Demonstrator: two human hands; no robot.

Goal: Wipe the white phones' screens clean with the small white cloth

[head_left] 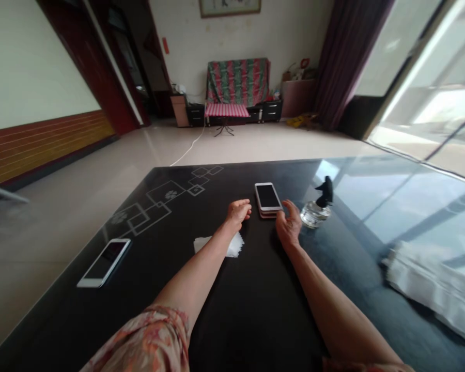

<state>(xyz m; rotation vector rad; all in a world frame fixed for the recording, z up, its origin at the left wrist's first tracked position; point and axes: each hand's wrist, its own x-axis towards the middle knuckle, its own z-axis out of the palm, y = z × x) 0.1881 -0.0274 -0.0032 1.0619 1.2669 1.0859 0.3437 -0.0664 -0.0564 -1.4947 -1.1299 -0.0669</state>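
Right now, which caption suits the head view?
Left hand and right hand near a white phone and spray bottle on a black table.

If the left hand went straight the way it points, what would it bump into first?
Probably the white-framed phone: the left hand points toward its left side. How high the hand is isn't clear, so it might pass over instead.

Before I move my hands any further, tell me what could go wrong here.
Your right hand is close beside the spray bottle, so a sideways bump might tip it, and any liquid inside could reach the phone in front of you.
Your left forearm crosses over the white wipe and might drag it along.
The phone on the left could get pushed toward the table's edge.
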